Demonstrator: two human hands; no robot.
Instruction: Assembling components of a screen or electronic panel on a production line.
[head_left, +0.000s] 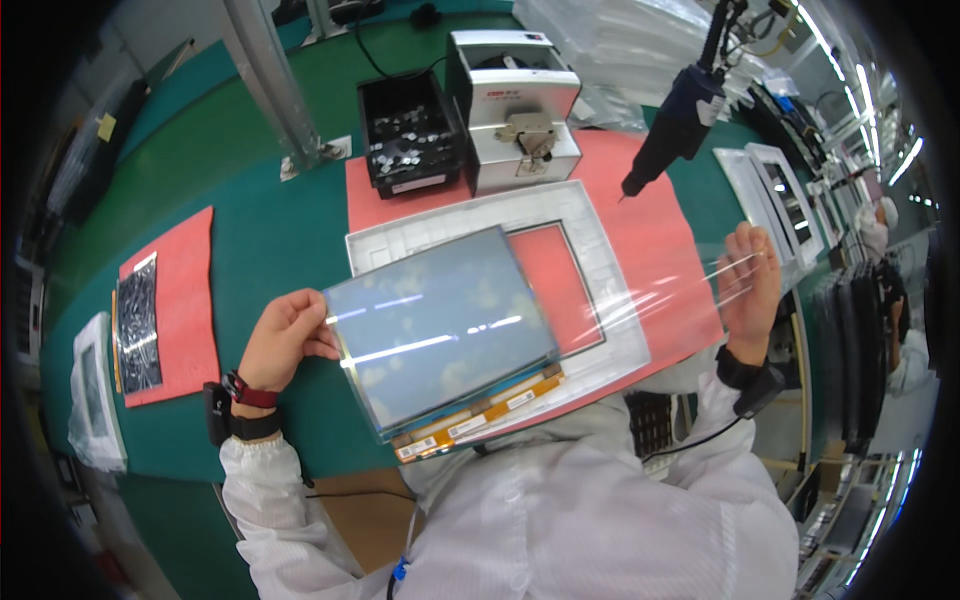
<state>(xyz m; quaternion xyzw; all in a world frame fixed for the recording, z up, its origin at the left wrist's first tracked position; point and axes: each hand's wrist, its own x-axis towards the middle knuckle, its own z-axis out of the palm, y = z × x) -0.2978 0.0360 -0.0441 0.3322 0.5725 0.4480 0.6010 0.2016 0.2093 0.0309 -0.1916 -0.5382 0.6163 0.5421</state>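
My left hand point(287, 336) pinches the left edge of a thin display panel point(440, 325), its glossy grey-blue face reflecting the ceiling lights. Orange flex strips point(480, 418) run along the panel's near edge. Beneath it, partly covered, lies a white rectangular frame point(590, 235) with a wide opening, on a pink mat point(655, 240). Out to the right, my right hand point(750, 285) is closed on a sheet of clear film point(660, 297), which stretches in creases back toward the panel. Whether the film still touches the panel I cannot tell.
Behind the frame stand a black bin point(410, 135) of small parts and a white-and-silver machine point(515, 110). A dark electric screwdriver point(672, 130) hangs at the right. Another panel point(140, 325) lies on a pink mat at the left, beside a wrapped white frame point(95, 390).
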